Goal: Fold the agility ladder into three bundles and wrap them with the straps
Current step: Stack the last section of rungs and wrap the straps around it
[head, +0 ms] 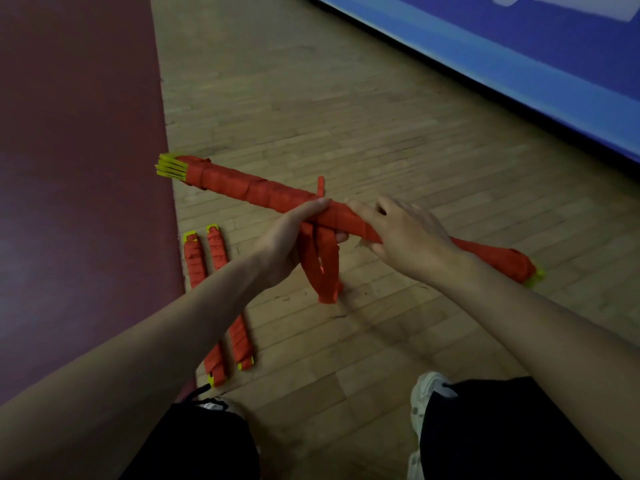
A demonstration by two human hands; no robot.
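1. The bundle (263,192) is a long roll wound in red, with yellow rung ends fanning out at its far-left tip and showing at its near-right tip. It is held slantwise in the air above the wooden floor (381,133)
2. The left hand (287,244) grips the bundle near its middle from below, the thumb lying along the top and the fingers curled round the underside
3. The right hand (412,237) sits just right of the left hand, its fingers bent over the top of the bundle and closed on it
4. Loose strap (329,268) hangs in red loops beneath the bundle, dropping from the left hand's grip. A short strap end sticks up just above the thumb
5. A finished pair (218,254) lies side by side on the floor below the bundle's left half, partly hidden by the left forearm
6. A maroon area (79,168) lies left of the bundle, a blue panel (519,64) runs beyond it, and a white shoe (426,393) shows nearer the person
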